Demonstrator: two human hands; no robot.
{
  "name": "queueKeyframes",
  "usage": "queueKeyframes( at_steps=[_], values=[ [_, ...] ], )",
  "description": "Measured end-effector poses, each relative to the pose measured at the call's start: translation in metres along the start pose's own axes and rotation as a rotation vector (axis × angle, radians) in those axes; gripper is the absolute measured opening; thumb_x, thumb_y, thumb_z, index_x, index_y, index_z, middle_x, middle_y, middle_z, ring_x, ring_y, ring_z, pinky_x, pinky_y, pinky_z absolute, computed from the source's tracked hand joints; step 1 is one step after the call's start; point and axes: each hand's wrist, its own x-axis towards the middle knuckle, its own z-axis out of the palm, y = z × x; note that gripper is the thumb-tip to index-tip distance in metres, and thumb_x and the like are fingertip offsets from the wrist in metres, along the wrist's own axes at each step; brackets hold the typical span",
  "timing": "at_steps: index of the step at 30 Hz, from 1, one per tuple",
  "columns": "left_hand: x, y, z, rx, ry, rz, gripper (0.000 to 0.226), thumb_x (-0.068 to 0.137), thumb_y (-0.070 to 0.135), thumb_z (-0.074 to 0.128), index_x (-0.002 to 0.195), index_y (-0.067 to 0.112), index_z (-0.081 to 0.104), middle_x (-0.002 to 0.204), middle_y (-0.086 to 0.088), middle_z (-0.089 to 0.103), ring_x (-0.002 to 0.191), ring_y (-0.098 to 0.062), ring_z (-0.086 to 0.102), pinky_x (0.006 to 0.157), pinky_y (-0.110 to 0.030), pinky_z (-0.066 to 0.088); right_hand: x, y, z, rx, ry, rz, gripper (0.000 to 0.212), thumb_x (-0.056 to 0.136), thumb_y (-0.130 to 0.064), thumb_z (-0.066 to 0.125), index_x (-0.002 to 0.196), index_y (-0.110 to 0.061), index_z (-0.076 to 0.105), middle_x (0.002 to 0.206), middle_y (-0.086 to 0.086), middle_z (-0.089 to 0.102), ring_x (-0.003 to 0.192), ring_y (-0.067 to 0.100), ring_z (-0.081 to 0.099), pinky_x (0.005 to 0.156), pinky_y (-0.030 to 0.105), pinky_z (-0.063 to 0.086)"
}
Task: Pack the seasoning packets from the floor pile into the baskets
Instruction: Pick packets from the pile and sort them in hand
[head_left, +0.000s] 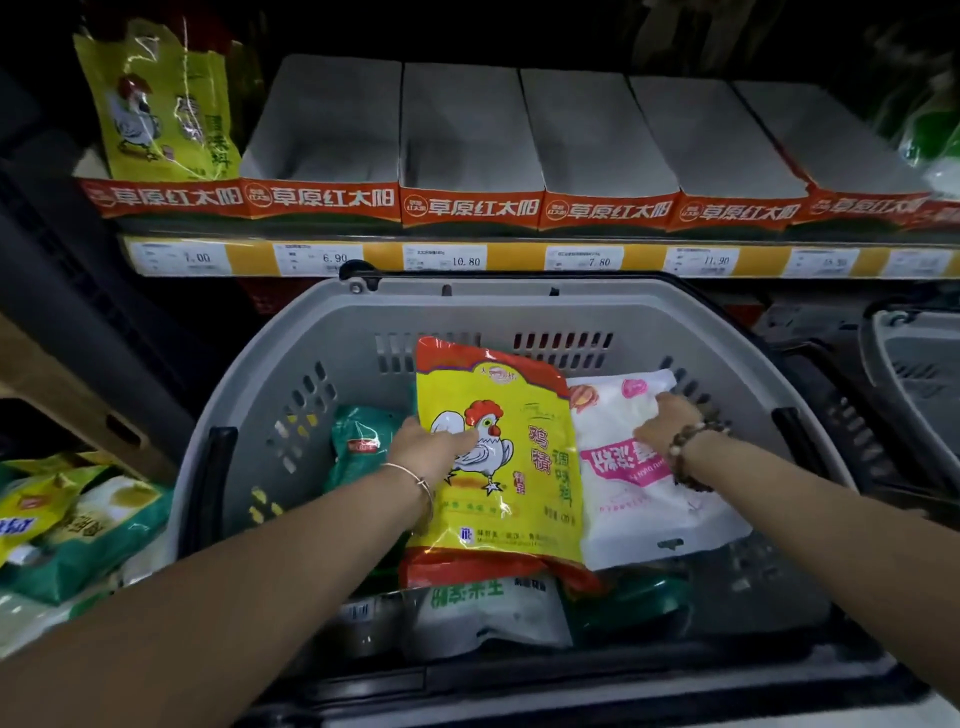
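While packets are being placed in the basket (249, 374)
Left hand (441, 444) grips yellow packet (524, 483); right hand (667, 423), at three o'clock, pinches white packet (628, 509); next, release both.

Yellow chicken-print seasoning packet (498, 457) lying beside white-and-pink packet (644, 467) atop green packets (358, 441), inside grey basket (270, 374)

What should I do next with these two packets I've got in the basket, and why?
Probably lay both flat and let go. The left hand holds the yellow packet tilted up, the right hand is on the white packet, both already inside the gray basket. More wait in the pile at left.
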Motion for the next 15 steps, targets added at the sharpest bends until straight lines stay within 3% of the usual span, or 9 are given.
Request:
queueKeyframes(
  at_steps=[4,8,10,13,15],
  values=[
    [-0.012,-0.018,0.005,0.157,-0.118,-0.028,0.063,0.081,0.017,0.071,0.135,0.006,0.040,0.138,-0.010,0.047,0.121,-0.028,0.048,0.100,-0.035,0.039,-0.010,0.018,0.006,-0.171,-0.098,0.004,0.043,0.089,-0.009,0.054,0.129,0.003,0.045,0.129,0.023,0.051,0.118,0.035,0.050,0.080,0.028,0.039],
    [-0.016,-0.030,0.011,0.212,-0.125,-0.056,0.083,0.081,0.019,0.072,0.145,0.010,0.021,0.145,-0.011,0.040,0.130,-0.031,0.041,0.107,-0.041,0.035,-0.026,0.018,0.010,-0.481,-0.234,0.004,0.031,0.096,-0.018,0.041,0.121,-0.003,0.053,0.125,0.017,0.055,0.115,0.029,0.053,0.078,0.022,0.040],
    [-0.017,-0.029,0.010,0.304,-0.112,-0.054,0.085,0.081,0.020,0.072,0.145,0.008,0.016,0.141,-0.013,0.041,0.126,-0.032,0.044,0.104,-0.039,0.038,-0.031,0.011,0.007,-0.617,-0.241,-0.022,0.032,0.095,-0.017,0.040,0.121,-0.004,0.055,0.124,0.017,0.056,0.110,0.027,0.056,0.079,0.023,0.043],
    [-0.026,-0.030,0.005,0.451,-0.028,0.051,0.100,0.072,0.019,0.078,0.145,0.015,0.010,0.134,-0.017,0.040,0.116,-0.035,0.048,0.094,-0.040,0.043,-0.038,0.007,-0.002,-0.723,-0.256,-0.116,0.018,0.089,-0.018,0.050,0.098,-0.006,0.061,0.094,0.012,0.064,0.077,0.022,0.060,0.059,0.022,0.044],
    [-0.034,-0.029,-0.004,0.631,0.093,0.254,0.109,0.064,0.026,0.081,0.144,0.029,0.008,0.130,-0.011,0.036,0.115,-0.033,0.047,0.093,-0.040,0.041,-0.043,0.013,-0.006,-0.780,-0.216,-0.169,0.020,0.089,-0.027,0.052,0.094,-0.008,0.055,0.087,0.007,0.061,0.070,0.017,0.057,0.056,0.021,0.043]
  ],
)
